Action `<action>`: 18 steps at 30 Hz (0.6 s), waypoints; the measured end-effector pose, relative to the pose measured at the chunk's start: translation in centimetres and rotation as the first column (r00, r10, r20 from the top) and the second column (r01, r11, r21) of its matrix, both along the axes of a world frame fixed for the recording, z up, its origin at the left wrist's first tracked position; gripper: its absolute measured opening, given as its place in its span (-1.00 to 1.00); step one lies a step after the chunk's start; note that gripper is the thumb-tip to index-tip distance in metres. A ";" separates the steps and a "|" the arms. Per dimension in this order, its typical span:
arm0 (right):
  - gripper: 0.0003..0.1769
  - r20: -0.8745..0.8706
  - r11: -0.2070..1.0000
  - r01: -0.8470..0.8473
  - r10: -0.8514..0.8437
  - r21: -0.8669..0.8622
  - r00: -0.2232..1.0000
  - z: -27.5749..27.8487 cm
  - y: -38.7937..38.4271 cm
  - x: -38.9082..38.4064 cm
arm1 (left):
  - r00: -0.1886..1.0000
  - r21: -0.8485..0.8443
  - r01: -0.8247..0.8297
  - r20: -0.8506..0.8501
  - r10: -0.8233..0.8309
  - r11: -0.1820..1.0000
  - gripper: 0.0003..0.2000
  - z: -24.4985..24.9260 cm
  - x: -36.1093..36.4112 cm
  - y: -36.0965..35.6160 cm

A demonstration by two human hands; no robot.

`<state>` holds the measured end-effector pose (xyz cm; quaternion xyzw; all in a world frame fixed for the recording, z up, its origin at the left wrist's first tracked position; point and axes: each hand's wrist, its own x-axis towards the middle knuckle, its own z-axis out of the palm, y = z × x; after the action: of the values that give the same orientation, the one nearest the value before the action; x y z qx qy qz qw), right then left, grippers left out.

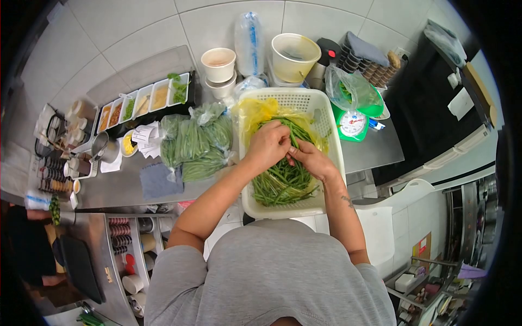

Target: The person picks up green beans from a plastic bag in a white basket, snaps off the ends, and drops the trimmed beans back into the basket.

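Observation:
A white perforated plastic basket [334, 136] stands in front of my body, lined with a yellow plastic bag [251, 113]. Long green beans [280, 187] lie heaped inside it. Over the heap, my left hand [269, 144] has its fingers curled and pinched on green beans. Close beside it, my right hand [314, 161] is closed, thumb and fingers gripping the same beans. The two hands nearly touch at the fingertips. How many beans they hold is hidden by the fingers.
Left of the basket lie clear bags of cut green beans [190, 144] and a grey cloth [161, 180]. Behind them is a row of topping trays [142, 102]. A green dial scale [352, 125] carrying a bagged bowl stands right. Tubs [295, 51] line the wall.

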<state>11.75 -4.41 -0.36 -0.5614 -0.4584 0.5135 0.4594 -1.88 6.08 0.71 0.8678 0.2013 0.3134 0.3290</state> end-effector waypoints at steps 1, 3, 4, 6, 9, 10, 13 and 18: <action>-0.78 0.008 1.000 0.008 -0.008 -0.006 1.000 0.1 -0.1 -0.1 | 1.000 -0.067 0.018 -0.017 -0.019 0.998 -0.90 0.5 -0.1 0.0; -0.79 0.049 1.000 0.013 -0.013 0.001 0.999 0.3 -0.1 -0.2 | 0.999 0.021 0.026 0.021 -0.027 0.999 -0.91 0.6 0.0 -0.1; -0.79 0.069 1.000 0.014 -0.014 0.006 0.998 0.4 0.0 -0.2 | 0.997 0.174 0.007 0.077 -0.021 0.985 -0.92 0.5 0.1 -0.1; -0.79 0.093 0.998 0.033 -0.028 -0.058 0.995 0.5 0.1 -0.2 | 0.992 0.381 -0.016 0.125 -0.034 0.925 -0.94 0.1 0.3 0.0; -0.79 0.049 0.997 0.018 -0.015 -0.077 0.999 0.0 -0.1 -0.4 | 0.994 0.468 -0.070 0.111 0.020 0.881 -0.94 -0.9 0.4 1.1; -0.79 0.024 0.998 0.008 -0.007 -0.068 1.000 -0.2 -0.1 -0.4 | 0.990 0.447 -0.131 0.110 0.092 0.885 -0.94 -1.2 0.2 2.3; -0.77 -0.338 0.994 0.100 -0.081 0.038 0.938 -0.3 0.4 0.3 | 0.959 0.308 -0.284 0.077 0.273 0.908 -0.93 -0.1 -0.8 4.4; -0.75 -0.651 0.971 0.226 -0.124 0.075 0.749 0.4 0.5 1.4 | 0.995 -0.162 -0.072 -0.073 0.061 0.984 -0.76 0.1 -1.7 2.9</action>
<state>13.19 -3.86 0.02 -0.3566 -0.2561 0.5933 0.6747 -3.62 8.97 0.77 0.8405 0.2665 0.2769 0.3819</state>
